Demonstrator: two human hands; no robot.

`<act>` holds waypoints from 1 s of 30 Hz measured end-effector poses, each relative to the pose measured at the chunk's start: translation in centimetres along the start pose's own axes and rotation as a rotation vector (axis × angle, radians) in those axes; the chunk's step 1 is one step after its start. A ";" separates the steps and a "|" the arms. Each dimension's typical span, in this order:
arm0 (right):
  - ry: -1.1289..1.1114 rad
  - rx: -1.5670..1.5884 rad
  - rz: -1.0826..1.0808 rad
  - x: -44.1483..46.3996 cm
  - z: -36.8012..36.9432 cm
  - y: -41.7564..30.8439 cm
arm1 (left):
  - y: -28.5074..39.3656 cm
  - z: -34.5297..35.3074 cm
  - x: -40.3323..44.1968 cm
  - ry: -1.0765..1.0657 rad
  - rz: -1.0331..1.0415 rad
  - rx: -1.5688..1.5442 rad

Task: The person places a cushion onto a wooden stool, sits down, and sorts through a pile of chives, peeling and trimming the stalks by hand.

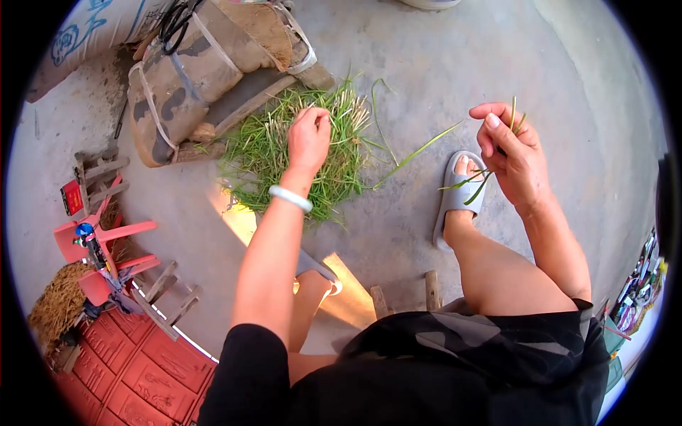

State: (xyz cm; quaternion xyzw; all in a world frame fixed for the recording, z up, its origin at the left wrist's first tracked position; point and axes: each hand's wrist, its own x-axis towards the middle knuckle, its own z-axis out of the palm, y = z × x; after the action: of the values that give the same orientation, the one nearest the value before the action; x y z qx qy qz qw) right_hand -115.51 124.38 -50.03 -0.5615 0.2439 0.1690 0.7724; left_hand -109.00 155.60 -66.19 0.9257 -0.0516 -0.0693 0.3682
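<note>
From here I've the right hand [517, 153] pinching some stems [513, 110], the left hand [309, 140] curled, hold unclear, much grass [266, 156] seemingly left.

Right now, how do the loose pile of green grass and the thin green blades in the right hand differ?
The loose pile of green grass is a broad tangle; the thin green blades are only a few strands. The pile lies on the smooth grey floor; the bare right hand holds the blades up. Both show slender green strands.
</note>
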 end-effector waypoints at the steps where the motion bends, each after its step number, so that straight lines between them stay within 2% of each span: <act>1: 0.005 0.020 0.005 -0.1 0.0 -0.2 | -0.3 1.4 1.1 0.021 -0.097 -0.048; 3: -0.004 0.027 0.016 -0.2 -0.4 -0.5 | -1.5 3.6 3.1 0.026 -0.182 0.010; 6: 0.012 0.023 0.040 -0.5 -0.6 -0.7 | -2.3 5.4 4.7 -0.196 -0.313 0.061; 10: 0.000 0.046 0.074 -0.4 -1.4 -0.2 | -2.2 6.1 4.4 -0.239 -0.298 0.251; 13: -0.015 0.019 0.090 -0.4 -1.5 -0.3 | -2.3 6.5 4.4 -0.218 -0.323 0.123; 14: -0.023 0.021 0.082 -0.5 -1.6 -0.2 | -2.1 6.3 4.4 -0.164 -0.323 0.001; 18: -0.052 0.023 0.093 -0.8 -1.6 0.3 | 0.0 2.4 3.0 -0.275 -0.458 -0.456; 24: -0.119 -0.029 0.100 -1.0 -0.2 0.9 | 5.8 -6.3 -1.1 -0.127 -0.347 -0.745; 27: -0.182 -0.080 0.050 -1.1 0.5 0.9 | 9.9 -11.6 -2.1 -0.009 -0.098 -0.811; 30: -0.255 -0.118 0.008 -1.0 1.3 0.4 | 12.9 -16.5 -3.0 0.016 0.050 -0.702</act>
State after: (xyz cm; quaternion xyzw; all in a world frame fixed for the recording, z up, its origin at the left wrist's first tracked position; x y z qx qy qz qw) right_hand -116.29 125.70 -49.45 -0.5789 0.1355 0.2559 0.7622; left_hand -109.74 157.85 -45.14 0.7416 -0.0443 -0.0667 0.6660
